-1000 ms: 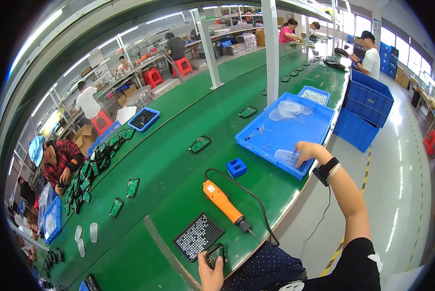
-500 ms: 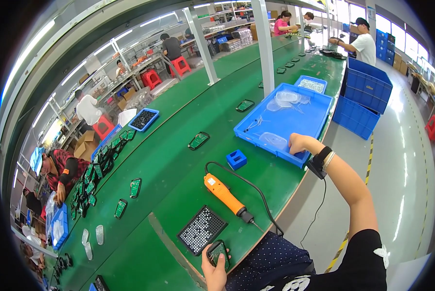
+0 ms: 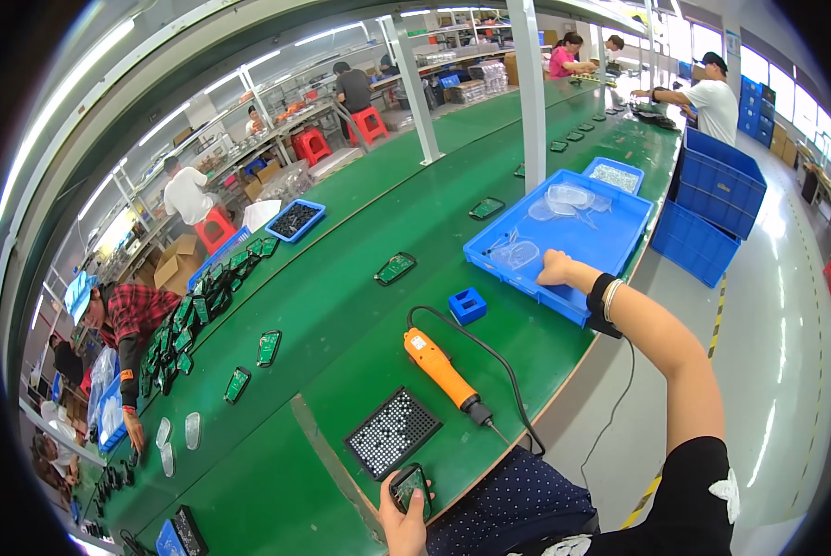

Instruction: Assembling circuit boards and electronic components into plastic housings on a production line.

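My left hand [image 3: 402, 530] holds a black-cased green circuit board [image 3: 410, 487] at the table's near edge. Inside the large blue tray [image 3: 608, 239], my right hand [image 3: 556, 268] has its fingers bent down and pressed together; whatever they hold, if anything, is hidden. Just left of those fingers lies a clear plastic cover [image 3: 524, 254] among thin clear strips. More clear covers [image 3: 568, 197] rest at the tray's far end. Between my hands lies an orange electric screwdriver [image 3: 441, 371] with its bit toward me. A black perforated plate [image 3: 392, 432] with many small light pieces sits beside the held board.
A blue block with recesses [image 3: 467, 306] stands near the tray. The screwdriver's cable [image 3: 506, 371] loops over the table edge. Circuit boards [image 3: 396, 269] lie spaced along the green table, with a heap [image 3: 202, 306] at left. A co-worker's hand [image 3: 135, 432] reaches among black parts.
My right hand has shifted left within the tray, and the clear cover now lies against the thin strips. The left hand still holds the board. A co-worker's arm has stretched toward the black parts.
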A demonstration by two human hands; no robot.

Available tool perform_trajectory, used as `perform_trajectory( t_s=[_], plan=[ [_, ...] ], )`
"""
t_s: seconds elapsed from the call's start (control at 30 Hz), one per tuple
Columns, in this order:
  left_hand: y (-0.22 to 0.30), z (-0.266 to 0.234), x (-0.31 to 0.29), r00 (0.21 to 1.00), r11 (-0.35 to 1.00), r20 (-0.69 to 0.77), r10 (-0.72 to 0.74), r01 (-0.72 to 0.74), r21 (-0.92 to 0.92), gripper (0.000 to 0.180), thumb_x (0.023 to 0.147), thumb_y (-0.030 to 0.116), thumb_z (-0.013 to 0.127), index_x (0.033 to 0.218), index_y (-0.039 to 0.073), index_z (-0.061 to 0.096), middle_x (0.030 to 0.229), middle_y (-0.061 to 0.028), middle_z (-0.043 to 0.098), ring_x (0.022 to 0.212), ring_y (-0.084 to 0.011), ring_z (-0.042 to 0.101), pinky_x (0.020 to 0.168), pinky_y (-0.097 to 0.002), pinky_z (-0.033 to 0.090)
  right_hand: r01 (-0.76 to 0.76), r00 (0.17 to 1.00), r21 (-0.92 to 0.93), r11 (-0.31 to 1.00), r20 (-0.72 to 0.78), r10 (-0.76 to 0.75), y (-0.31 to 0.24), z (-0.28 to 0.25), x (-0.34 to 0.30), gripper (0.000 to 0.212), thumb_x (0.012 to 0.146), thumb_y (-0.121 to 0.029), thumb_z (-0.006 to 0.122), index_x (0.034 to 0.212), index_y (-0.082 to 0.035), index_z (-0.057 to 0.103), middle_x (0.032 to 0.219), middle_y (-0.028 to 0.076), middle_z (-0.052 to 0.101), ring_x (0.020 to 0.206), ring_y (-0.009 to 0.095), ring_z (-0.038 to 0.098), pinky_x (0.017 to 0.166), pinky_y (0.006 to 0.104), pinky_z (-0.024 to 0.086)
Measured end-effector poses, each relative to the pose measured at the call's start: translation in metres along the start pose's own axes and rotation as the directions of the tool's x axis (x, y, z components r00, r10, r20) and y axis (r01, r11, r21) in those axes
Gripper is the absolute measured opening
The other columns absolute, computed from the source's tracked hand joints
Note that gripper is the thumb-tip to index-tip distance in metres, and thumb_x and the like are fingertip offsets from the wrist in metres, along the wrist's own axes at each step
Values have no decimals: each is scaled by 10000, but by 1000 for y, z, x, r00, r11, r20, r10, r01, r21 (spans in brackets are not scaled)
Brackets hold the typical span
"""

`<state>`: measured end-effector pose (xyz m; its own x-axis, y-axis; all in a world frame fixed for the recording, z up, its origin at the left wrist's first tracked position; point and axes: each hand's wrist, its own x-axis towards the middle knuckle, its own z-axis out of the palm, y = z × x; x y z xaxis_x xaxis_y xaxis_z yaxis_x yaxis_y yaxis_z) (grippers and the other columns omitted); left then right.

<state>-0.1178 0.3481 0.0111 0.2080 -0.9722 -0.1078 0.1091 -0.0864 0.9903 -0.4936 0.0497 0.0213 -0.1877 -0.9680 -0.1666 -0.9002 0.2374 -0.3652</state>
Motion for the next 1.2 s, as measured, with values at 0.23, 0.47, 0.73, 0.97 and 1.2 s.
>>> perform_trajectory(
  t_s=[0.23, 0.47, 0.73, 0.97, 1.2],
  plan=[
    [2, -7, -3, 1000, 999, -21, 15, -15, 29, 337, 821, -60, 485, 1151, -30, 422, 996, -141, 568, 860, -213, 604, 693, -316, 533, 240, 969, -27, 970, -56, -241, 32, 3, 1, 451, 692, -227, 646, 1055, 28, 563, 1002, 209, 608, 950, 330, 584, 826, 370, 467],
    [-6, -19, 0, 992, 998, -106, -68, 69, 1, 337, 826, -53, 489, 1154, -39, 414, 1000, -145, 568, 862, -214, 603, 707, -317, 530, 293, 955, 302, 907, -39, -295, 40, -19, -66, 382, 764, -214, 618, 1072, 5, 554, 984, 179, 618, 915, 275, 593, 802, 350, 474],
    [17, -12, 5, 995, 948, -55, 81, -60, 313, 362, 824, 38, 565, 1175, 13, 481, 995, -81, 592, 863, -143, 559, 752, -260, 447, 443, 856, -187, 877, 379, -352, 4, -60, 28, 569, 688, -298, 705, 1133, 15, 538, 1064, 187, 603, 980, 303, 580, 827, 363, 465],
    [21, -6, -6, 989, 914, -93, 119, -72, 398, 373, 820, 50, 569, 1180, 18, 479, 977, -88, 596, 852, -152, 563, 757, -271, 448, 388, 888, -254, 886, 361, -285, -19, -20, 82, 779, 512, -385, 807, 1092, 63, 542, 1099, 200, 584, 1017, 308, 565, 864, 353, 456],
    [14, -8, -1, 994, 961, -70, 87, -65, 267, 376, 822, 36, 553, 1182, -1, 449, 998, -119, 591, 856, -182, 580, 750, -295, 477, 266, 952, -267, 926, 223, -209, 0, -31, 52, 966, 521, -429, 808, 1211, 80, 365, 1183, 265, 476, 1023, 386, 538, 856, 393, 458]
  ],
)
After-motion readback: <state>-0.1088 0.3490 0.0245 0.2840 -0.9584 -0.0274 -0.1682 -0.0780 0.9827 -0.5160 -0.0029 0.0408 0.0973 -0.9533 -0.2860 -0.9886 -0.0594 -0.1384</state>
